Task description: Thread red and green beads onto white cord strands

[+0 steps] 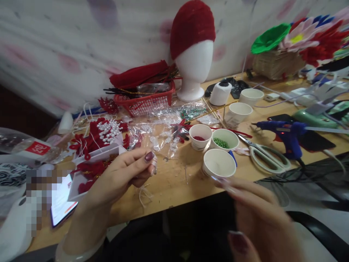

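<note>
My left hand [124,169] is closed in a pinch over the front of the table, thumb against the fingers. What it holds, if anything, is too small to make out. Thin white strands [145,196] show just below it. My right hand [261,211], blurred by motion, has its fingers stretched out and the thumb apart, with nothing seen in it. Its fingertips are close to the near side of a white paper cup [219,165]. Behind that cup are one cup of green beads [220,142] and another of dark red beads [199,138].
Scissors [268,158] and a blue glue gun [286,133] lie at right. A foam head [195,65] wearing a red cap stands behind a red basket [147,100]. At left are a white box [75,189], a lit phone [64,200] and a plastic bottle [16,140].
</note>
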Available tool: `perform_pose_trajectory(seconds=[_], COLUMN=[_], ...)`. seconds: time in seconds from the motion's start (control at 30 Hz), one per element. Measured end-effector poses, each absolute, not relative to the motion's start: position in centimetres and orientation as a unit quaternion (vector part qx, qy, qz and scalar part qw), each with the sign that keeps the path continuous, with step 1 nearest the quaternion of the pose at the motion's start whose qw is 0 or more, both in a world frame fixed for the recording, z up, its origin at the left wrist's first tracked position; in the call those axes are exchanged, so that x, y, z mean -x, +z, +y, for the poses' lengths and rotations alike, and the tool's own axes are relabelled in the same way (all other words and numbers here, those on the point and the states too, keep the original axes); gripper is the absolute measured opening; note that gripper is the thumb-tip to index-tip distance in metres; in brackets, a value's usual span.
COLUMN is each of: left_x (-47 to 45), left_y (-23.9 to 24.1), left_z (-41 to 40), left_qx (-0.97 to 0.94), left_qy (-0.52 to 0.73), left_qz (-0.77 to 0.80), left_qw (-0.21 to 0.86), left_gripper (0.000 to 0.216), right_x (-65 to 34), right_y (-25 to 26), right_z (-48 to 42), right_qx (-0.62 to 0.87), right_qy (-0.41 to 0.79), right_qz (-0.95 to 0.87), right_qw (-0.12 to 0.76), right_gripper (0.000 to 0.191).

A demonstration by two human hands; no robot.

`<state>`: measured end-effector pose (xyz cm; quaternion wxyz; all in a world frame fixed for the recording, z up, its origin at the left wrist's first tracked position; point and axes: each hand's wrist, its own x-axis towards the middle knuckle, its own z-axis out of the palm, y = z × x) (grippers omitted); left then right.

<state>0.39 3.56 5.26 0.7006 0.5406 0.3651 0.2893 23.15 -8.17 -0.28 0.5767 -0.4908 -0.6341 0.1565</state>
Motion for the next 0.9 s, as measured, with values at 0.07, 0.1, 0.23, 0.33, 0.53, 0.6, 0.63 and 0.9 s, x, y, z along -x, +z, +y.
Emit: perform_pose_trajectory(seconds=[0.07, 0.1, 0.23, 0.33, 0.53, 0.6, 0.63, 0.9], left_x=[-0.3, -0.2, 0.6, 1.5, 2.4, 2.4, 2.3, 2.0], left_y=[5.6, 5.8, 5.6, 5.0, 4.7, 4.9, 5.0, 5.1], left_z=[3.5, 3.5, 3.8, 4.1, 4.7, 4.8, 4.7, 3.9], left_qx=[-0.549, -0.55, -0.532, -0.506, -0.448, -0.428, -0.42, -0.381], left_qy=[0.275, 0.272, 0.289, 0.304, 0.328, 0.324, 0.326, 0.347], left_qz=[0.371, 0.375, 0.391, 0.403, 0.365, 0.354, 0.352, 0.373], left_qw=[0.697, 0.694, 0.693, 0.7, 0.748, 0.766, 0.77, 0.771], left_gripper=[0.039, 0.039, 0.037, 0.036, 0.033, 0.03, 0.029, 0.03], right_x=[-20.4, -19.2, -15.9, -15.4, -15.6, -15.6, -15.6, -15.8], right_y=[0.1, 0.0, -2.0, -3.7, -4.0, -4.0, -4.0, -4.1], right_z=[-6.0, -4.6, -0.4, 0.1, -0.5, -0.5, -0.5, -1.0], right_qx=[0.397, 0.384, 0.289, 0.178, 0.105, 0.105, 0.103, 0.113], right_qy=[0.307, 0.382, 0.724, 0.845, 0.879, 0.881, 0.881, 0.875], right_qz=[-0.653, -0.628, -0.417, -0.262, -0.188, -0.174, -0.165, -0.143], right_qw=[0.567, 0.558, 0.467, 0.432, 0.424, 0.428, 0.43, 0.449], right_gripper=[0.046, 0.046, 0.059, 0.059, 0.041, 0.035, 0.034, 0.027])
